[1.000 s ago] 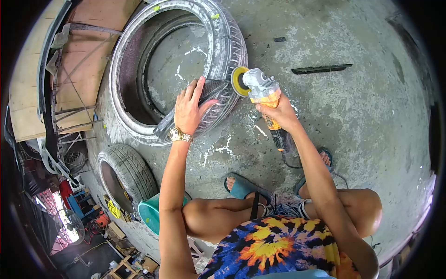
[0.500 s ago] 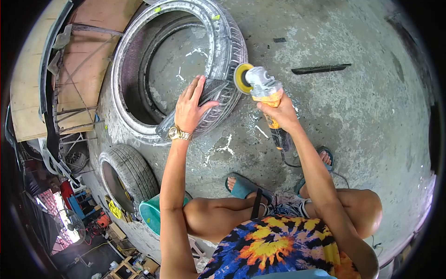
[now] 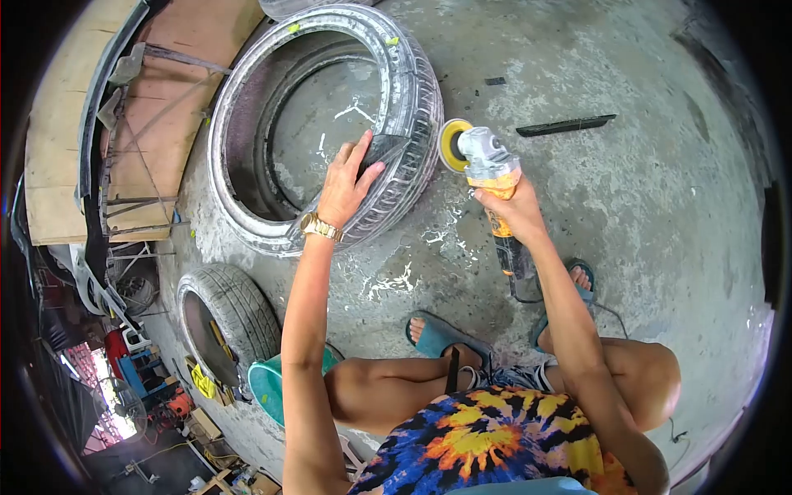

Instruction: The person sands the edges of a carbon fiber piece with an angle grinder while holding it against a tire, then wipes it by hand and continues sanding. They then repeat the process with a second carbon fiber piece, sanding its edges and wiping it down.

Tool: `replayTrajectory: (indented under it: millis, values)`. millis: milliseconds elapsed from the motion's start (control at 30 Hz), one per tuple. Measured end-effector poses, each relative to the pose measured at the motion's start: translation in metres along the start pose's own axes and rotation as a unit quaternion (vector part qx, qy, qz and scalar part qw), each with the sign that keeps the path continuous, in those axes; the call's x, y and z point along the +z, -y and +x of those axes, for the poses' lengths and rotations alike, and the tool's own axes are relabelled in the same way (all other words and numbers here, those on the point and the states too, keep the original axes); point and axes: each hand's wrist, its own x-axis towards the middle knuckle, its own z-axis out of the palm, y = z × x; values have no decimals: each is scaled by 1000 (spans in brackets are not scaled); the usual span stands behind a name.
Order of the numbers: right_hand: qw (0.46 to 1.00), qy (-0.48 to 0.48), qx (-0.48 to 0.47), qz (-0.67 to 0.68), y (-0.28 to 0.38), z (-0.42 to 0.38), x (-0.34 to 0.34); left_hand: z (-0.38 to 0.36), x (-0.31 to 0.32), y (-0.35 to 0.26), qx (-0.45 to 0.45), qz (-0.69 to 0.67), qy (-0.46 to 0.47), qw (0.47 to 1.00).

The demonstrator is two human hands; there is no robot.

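Observation:
A large dusty tyre (image 3: 419, 99) lies on its side on the floor, whitened along its sidewall and tread. My left hand (image 3: 342, 188) rests on its near sidewall, thumb and fingers apart, beside a darker bare patch (image 3: 384, 148) of rubber. In my right hand (image 3: 521, 213) is an orange and grey angle grinder (image 3: 493, 169), gripped around its body. The grinder's yellow-rimmed disc (image 3: 454, 145) is just right of the tread, with a small gap between them. A cord trails from the tool's lower end toward my foot.
A second tyre (image 3: 252, 309) stands at the left, near a green basin (image 3: 266, 386) by my knee. A dark strip (image 3: 566, 125) lies on the concrete floor at the right. Wooden boards (image 3: 157, 107) lean at upper left; tools and a fan (image 3: 120, 406) crowd the lower left.
My right hand has moved the grinder right and slightly down, away from the tread. My left hand has shifted slightly on the sidewall, uncovering more of the dark patch.

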Motion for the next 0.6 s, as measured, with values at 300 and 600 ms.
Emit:
replayTrajectory:
  millis: [300,600]
  values:
    - [955,-66,-111,-269,27,-10,32,0,5,-4,5,35,-11,999]
    - [928,-16,-84,-362,61,-19,45,-3,18,-1,35,111,-87,989]
